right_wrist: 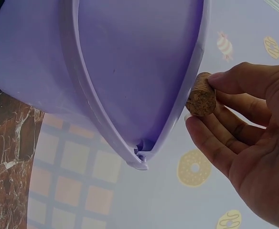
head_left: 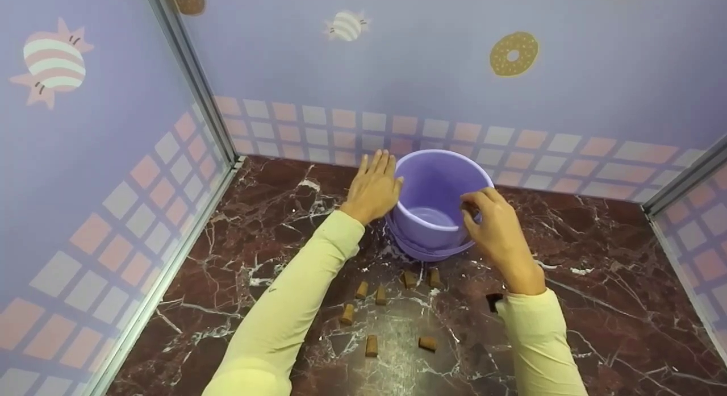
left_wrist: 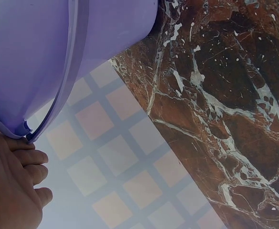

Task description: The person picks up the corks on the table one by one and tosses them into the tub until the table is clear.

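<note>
Right hand (head_left: 498, 231): grip pinching a cork (right_wrist: 201, 98) at the right rim of the bucket (head_left: 417, 236), just right of centre in head view. Left hand (head_left: 372, 188): grip straight-fingered, touching bucket's left side. Seven loose corks (head_left: 371, 346) on marble (head_left: 272, 316), lower centre.

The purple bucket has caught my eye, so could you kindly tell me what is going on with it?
A person is holding a cork between the thumb and fingers of the right hand, close to the top edge of the purple bucket. The left hand rests against the other side of the bucket. Seven more corks lie scattered in front of it on the marbled surface, and none shows in the part of the bucket's inside that is visible.
</note>
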### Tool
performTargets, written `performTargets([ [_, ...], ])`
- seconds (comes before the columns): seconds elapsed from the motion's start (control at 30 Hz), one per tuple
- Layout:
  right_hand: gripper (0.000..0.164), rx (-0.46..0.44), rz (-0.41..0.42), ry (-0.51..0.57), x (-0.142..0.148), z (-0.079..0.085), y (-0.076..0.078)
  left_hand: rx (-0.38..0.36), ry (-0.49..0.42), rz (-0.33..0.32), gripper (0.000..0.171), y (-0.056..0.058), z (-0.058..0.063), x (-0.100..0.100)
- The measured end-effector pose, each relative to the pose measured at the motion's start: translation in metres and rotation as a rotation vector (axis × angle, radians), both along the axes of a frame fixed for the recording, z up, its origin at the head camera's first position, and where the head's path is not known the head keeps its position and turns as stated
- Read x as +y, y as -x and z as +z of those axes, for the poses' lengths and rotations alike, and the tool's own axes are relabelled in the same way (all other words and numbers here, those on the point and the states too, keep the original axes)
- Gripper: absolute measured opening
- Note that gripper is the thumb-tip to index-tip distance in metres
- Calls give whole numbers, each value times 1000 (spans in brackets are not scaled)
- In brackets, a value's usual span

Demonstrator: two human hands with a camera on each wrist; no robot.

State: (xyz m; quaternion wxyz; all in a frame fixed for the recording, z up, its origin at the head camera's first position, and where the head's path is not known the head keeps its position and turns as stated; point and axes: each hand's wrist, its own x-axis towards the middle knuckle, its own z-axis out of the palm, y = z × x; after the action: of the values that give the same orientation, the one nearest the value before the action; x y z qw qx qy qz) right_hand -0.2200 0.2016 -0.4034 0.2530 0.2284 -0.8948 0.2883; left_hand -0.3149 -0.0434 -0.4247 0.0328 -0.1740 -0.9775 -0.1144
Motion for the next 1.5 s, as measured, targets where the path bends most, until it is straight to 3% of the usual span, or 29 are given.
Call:
performTargets([
  [0.6,19,-18,0,-1,-3,-1,5,1,37,0,64,0,2,0],
  [1.5,24,-43,2,17,-1,-3,-1,0,9,-1,63,0,0,-1],
])
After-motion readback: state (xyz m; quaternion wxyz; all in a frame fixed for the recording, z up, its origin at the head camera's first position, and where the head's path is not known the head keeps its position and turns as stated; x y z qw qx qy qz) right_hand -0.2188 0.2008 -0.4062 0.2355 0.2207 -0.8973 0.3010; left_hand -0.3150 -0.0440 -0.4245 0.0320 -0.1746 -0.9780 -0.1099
